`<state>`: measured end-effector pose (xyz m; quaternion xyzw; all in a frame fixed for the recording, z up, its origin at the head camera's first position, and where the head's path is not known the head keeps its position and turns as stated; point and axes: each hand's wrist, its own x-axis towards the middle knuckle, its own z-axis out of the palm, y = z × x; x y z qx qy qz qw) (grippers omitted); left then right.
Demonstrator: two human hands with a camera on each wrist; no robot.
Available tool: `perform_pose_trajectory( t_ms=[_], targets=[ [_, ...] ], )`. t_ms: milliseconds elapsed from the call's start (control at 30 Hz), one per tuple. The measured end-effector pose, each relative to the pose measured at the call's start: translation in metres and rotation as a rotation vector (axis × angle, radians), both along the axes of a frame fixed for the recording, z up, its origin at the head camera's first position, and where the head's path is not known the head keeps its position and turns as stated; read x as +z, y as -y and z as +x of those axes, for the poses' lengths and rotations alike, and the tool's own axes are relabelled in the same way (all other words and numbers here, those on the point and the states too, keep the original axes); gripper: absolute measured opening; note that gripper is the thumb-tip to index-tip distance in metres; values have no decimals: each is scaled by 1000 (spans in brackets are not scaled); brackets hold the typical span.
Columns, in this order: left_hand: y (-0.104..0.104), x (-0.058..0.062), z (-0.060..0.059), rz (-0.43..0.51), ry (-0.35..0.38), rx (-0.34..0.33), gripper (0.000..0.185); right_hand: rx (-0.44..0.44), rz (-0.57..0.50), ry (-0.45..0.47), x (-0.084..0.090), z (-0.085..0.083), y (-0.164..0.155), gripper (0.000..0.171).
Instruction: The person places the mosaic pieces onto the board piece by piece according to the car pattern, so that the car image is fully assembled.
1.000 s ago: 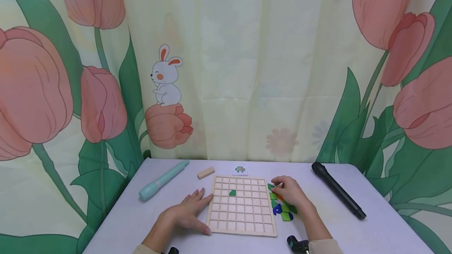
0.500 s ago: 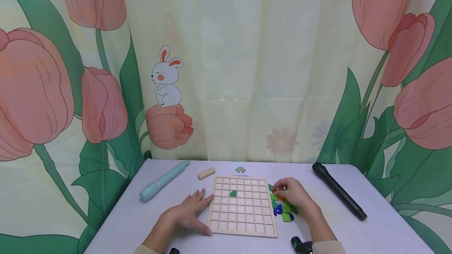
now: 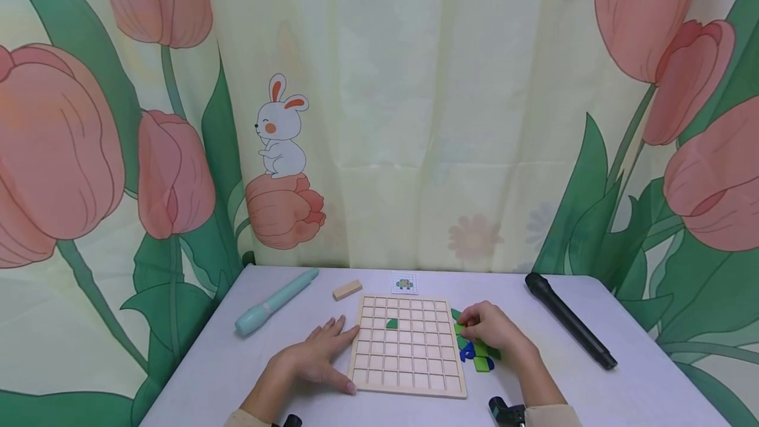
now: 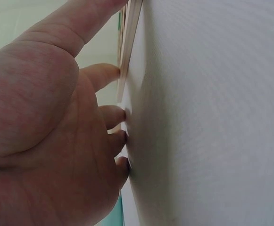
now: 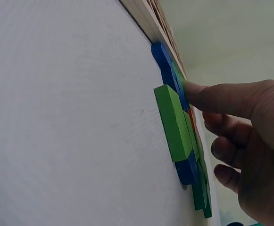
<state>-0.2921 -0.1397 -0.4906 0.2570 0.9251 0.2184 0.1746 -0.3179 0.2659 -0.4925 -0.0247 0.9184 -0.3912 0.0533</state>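
Note:
A wooden grid board [image 3: 409, 392] lies on the white table, with a green quarter-round piece [image 3: 392, 324] in one upper-left cell. My left hand [image 3: 320, 356] rests at the board's left edge, fingers spread, thumb and index finger touching the frame. Over loose pieces at the board's right side, my right hand [image 3: 491, 328] has bent fingers. Its thumb touches the pile in the right wrist view; whether anything is pinched is hidden. Among those pieces are a light green block [image 5: 173, 125], blue pieces [image 3: 468, 351] and, under the thumb, a strip of red-orange.
Behind the board lie a small picture card [image 3: 404, 283] and a plain wooden block [image 3: 347, 290]. A light teal stick-shaped object [image 3: 276, 302] is at the left, a black microphone-shaped object [image 3: 570, 321] at the right. A printed curtain [image 3: 385, 117] hangs behind the table.
My right hand has come slightly nearer over the pile, its fingers more bent together. A red-orange piece seen at its fingertips is now covered in the head view. My left hand stays put.

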Motion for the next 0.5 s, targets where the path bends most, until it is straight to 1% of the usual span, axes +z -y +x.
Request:
perform_pose_trajectory(
  t_ms=[200, 367, 500],
  targets=[
    [1, -1, 0, -3, -2, 5, 114, 47, 12, -50, 2, -1, 1, 13],
    [0, -1, 0, -8, -17, -2, 114, 57, -13, -53, 5, 1, 0, 10],
    [-1, -1, 1, -4, -13, 4, 114, 89, -27, -62, 7, 1, -1, 8]
  ],
)
